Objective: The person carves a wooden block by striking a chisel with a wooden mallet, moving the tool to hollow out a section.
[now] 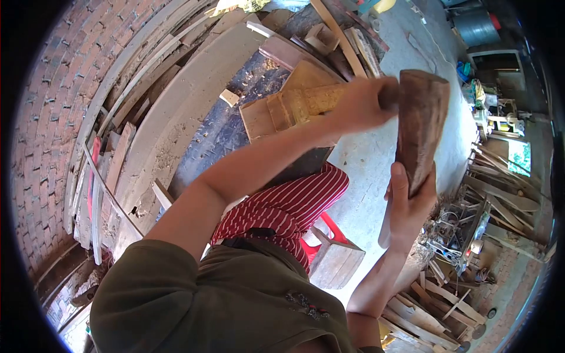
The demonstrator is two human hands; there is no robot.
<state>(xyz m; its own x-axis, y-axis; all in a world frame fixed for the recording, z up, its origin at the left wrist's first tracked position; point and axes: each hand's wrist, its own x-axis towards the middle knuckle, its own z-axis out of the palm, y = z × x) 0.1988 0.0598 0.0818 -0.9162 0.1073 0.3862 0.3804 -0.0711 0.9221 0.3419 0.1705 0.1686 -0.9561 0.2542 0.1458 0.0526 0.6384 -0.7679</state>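
My right hand [414, 203] grips the lower end of a thick dark wooden block [421, 120], thumb along its near side. The block stands upright in this view, wider and flat at the top. A narrow grey strip [385, 228] shows below that hand. Closed and slightly blurred, my left hand [366, 105] is at the block's upper left side. Something dark and rounded [388, 94] shows at its fingers, right beside the block; I cannot tell what it is. Under my left arm, yellowish-brown wooden blocks [288, 112] lie on a dark bench top [220, 126].
Wood chips and a small pale offcut [229, 97] lie on the bench. Boards lean along the brick wall [53, 112] at left. A wooden box [338, 263] and red plastic stool [332, 226] stand by my legs. Scrap timber [435, 303] and machine parts [456, 235] lie at right.
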